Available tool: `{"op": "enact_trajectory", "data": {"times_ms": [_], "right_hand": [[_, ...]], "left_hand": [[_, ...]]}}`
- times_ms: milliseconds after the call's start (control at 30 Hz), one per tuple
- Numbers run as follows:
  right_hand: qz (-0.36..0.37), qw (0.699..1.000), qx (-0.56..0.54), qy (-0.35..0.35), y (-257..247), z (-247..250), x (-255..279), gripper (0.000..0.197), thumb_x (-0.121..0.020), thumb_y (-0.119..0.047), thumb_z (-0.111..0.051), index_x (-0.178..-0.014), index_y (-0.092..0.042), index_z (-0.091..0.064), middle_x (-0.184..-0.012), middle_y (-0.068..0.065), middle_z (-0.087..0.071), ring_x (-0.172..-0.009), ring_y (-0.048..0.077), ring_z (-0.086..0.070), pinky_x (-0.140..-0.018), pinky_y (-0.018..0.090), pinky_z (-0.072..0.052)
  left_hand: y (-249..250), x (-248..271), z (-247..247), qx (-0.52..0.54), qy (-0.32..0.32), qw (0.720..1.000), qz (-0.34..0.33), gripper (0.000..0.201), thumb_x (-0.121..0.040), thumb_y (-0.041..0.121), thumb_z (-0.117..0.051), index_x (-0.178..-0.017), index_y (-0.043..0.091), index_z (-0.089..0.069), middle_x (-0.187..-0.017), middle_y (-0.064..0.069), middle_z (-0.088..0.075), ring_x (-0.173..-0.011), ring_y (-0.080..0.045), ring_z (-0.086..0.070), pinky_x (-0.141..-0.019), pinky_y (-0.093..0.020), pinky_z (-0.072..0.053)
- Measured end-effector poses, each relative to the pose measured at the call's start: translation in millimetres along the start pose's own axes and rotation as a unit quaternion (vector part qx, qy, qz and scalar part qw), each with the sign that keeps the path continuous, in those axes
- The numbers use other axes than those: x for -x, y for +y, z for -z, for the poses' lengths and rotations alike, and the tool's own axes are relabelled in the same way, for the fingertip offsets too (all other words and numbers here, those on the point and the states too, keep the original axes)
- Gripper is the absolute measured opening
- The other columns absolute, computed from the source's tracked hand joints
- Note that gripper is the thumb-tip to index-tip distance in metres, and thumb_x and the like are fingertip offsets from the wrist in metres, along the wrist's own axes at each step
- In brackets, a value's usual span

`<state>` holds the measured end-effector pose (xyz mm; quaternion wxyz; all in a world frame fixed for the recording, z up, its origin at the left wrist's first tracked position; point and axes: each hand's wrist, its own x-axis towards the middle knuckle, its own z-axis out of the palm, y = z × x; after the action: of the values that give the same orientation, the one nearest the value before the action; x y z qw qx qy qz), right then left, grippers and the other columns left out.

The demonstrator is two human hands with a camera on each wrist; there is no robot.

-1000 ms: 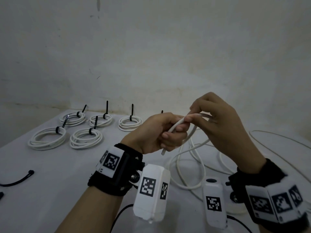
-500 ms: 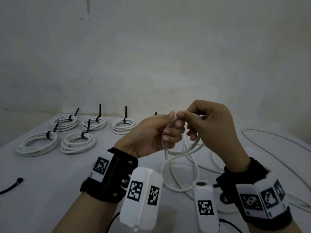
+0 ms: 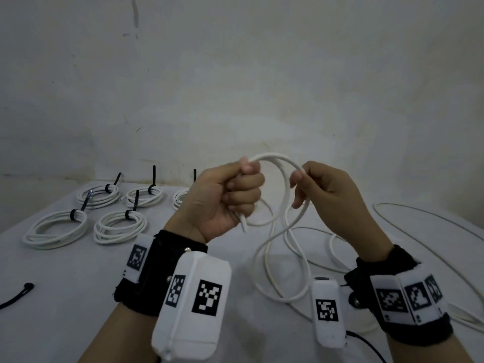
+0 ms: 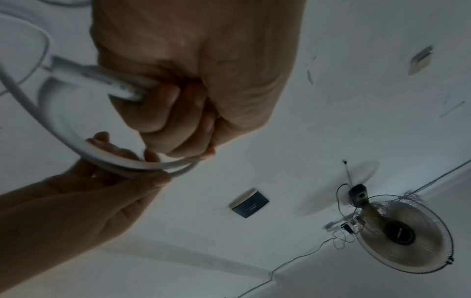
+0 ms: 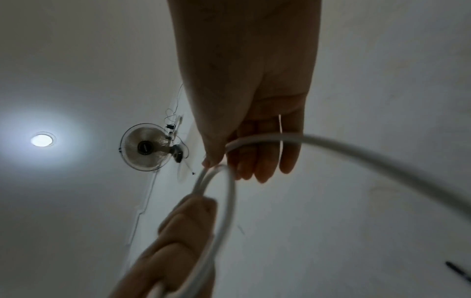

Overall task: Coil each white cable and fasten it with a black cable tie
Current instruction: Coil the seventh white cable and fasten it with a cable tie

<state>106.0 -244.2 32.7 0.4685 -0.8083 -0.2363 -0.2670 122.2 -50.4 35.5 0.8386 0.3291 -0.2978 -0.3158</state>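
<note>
**A loop of white cable takes shape between my hands**

Above the table [image 3: 65,323], my left hand [image 3: 222,203] is clenched in a fist around the white cable [image 3: 281,163], its cut end poking out below my curled fingers [image 3: 242,199]. From the top of that fist the cable arches across to my right hand [image 3: 327,195], where thumb and forefinger pinch it lightly — the other fingers hang loosely bent beside it. The arch and the strand beneath it form one raised loop between my hands; the rest of the cable drops to the tabletop and sprawls there in loose curves toward the right edge.

On the left of the table lie five finished coils [image 3: 119,226], each cinched with a black cable tie [image 3: 128,214] whose tail sticks up; a sixth coil is partly hidden behind my left hand. A loose black tie [image 3: 15,297] rests near the left edge, well apart from the coils.

The wrist views look upward — a wall fan [image 4: 405,231] and a lit ceiling lamp [image 5: 42,140] show past my fingers.
</note>
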Motion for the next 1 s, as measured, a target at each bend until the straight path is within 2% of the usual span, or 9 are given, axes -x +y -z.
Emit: {"op": "enact_trajectory", "data": {"times_ms": [100, 200, 367, 467, 600, 700, 800, 900, 1000], "right_hand": [[-0.055, 0.998, -0.024, -0.036, 24.7, 7.8, -0.9, 0.026, -0.093, -0.031, -0.048, -0.082, -0.011, -0.06, -0.061, 0.001, -0.059, -0.064, 0.018, -0.065, -0.078, 0.047, -0.054], [-0.089, 0.99, -0.101, -0.037, 39.3, 11.9, 2.1, 0.008, -0.097, -0.011, -0.047, -0.094, -0.017, -0.052, -0.065, 0.002, -0.055, -0.064, 0.016, -0.062, -0.077, 0.042, -0.056], [-0.037, 0.999, -0.026, -0.011, 41.1, 11.0, 1.8, 0.019, -0.097, -0.005, -0.048, -0.096, -0.025, -0.049, -0.067, 0.005, -0.052, -0.051, 0.016, -0.052, -0.055, 0.03, -0.052], [-0.017, 0.997, 0.065, -0.046, 39.2, 4.4, 2.1, 0.023, -0.096, -0.006, -0.049, -0.095, -0.029, -0.049, -0.069, 0.003, -0.053, -0.049, 0.013, -0.051, -0.05, 0.025, -0.049], [-0.034, 0.99, 0.077, -0.114, 34.6, -5.2, 4.8, 0.034, -0.096, -0.004, -0.047, -0.099, -0.038, -0.047, -0.077, 0.002, -0.054, -0.055, 0.013, -0.06, -0.058, 0.029, -0.056], [-0.053, 0.99, 0.061, -0.118, 32.9, -9.6, 4.8, 0.036, -0.097, -0.004, -0.045, -0.101, -0.04, -0.046, -0.081, 0.005, -0.054, -0.054, 0.016, -0.064, -0.057, 0.027, -0.056], [-0.041, 0.984, 0.105, -0.139, 33.0, -13.4, 5.1, 0.039, -0.096, -0.002, -0.044, -0.105, -0.04, -0.045, -0.08, 0.002, -0.054, -0.053, 0.012, -0.06, -0.054, 0.02, -0.052], [-0.031, 0.96, 0.175, -0.217, 30.3, -17.5, 7.1, 0.053, -0.094, 0.003, -0.041, -0.123, -0.043, -0.044, -0.089, -0.007, -0.05, -0.069, 0.003, -0.056, -0.065, 0.014, -0.049], [0.021, 0.939, 0.242, -0.244, 20.2, -24.3, 9.7, 0.069, -0.087, 0.015, -0.038, -0.132, -0.036, -0.047, -0.093, -0.008, -0.042, -0.077, 0.005, -0.049, -0.073, 0.022, -0.046]], "left_hand": [[12.9, 7.1, 6.1, 0.075, -0.04, 0.993, -0.077, 0.016, -0.095, 0.012, -0.046, -0.082, 0.006, -0.053, -0.061, 0.003, -0.029, -0.047, -0.009, -0.026, -0.046, -0.022, -0.025], [21.6, 14.8, 15.8, 0.095, -0.01, 0.985, -0.144, 0.022, -0.099, 0.013, -0.038, -0.085, 0.003, -0.051, -0.063, 0.001, -0.03, -0.049, -0.011, -0.028, -0.05, -0.024, -0.024], [24.9, 15.5, 31.6, 0.129, 0.0, 0.971, -0.202, 0.028, -0.099, 0.016, -0.034, -0.082, 0.004, -0.053, -0.058, -0.003, -0.04, -0.048, -0.01, -0.027, -0.049, -0.023, -0.027], [24.4, 14.1, 34.2, 0.127, 0.002, 0.963, -0.236, 0.032, -0.098, 0.019, -0.033, -0.078, 0.007, -0.055, -0.057, -0.002, -0.044, -0.047, -0.008, -0.025, -0.047, -0.021, -0.03], [26.2, 14.5, 34.3, 0.098, 0.022, 0.955, -0.278, 0.032, -0.096, 0.02, -0.036, -0.073, 0.01, -0.056, -0.055, 0.002, -0.041, -0.046, -0.006, -0.022, -0.045, -0.018, -0.031], [27.3, 14.6, 33.7, 0.087, 0.017, 0.953, -0.29, 0.031, -0.095, 0.021, -0.036, -0.072, 0.011, -0.055, -0.055, 0.003, -0.04, -0.046, -0.006, -0.021, -0.044, -0.018, -0.031], [27.1, 14.9, 32.1, 0.056, 0.035, 0.949, -0.309, 0.03, -0.094, 0.022, -0.037, -0.071, 0.013, -0.055, -0.054, 0.005, -0.039, -0.045, -0.005, -0.023, -0.045, -0.016, -0.031], [28.4, 16.4, 30.4, 0.013, 0.071, 0.941, -0.331, 0.032, -0.097, 0.024, -0.032, -0.072, 0.016, -0.051, -0.054, 0.008, -0.037, -0.042, -0.003, -0.031, -0.046, -0.014, -0.031], [28.9, 15.6, 27.4, -0.07, 0.131, 0.928, -0.342, 0.032, -0.101, 0.027, -0.023, -0.077, 0.018, -0.041, -0.053, 0.01, -0.035, -0.042, -0.002, -0.032, -0.046, -0.014, -0.032]]}}
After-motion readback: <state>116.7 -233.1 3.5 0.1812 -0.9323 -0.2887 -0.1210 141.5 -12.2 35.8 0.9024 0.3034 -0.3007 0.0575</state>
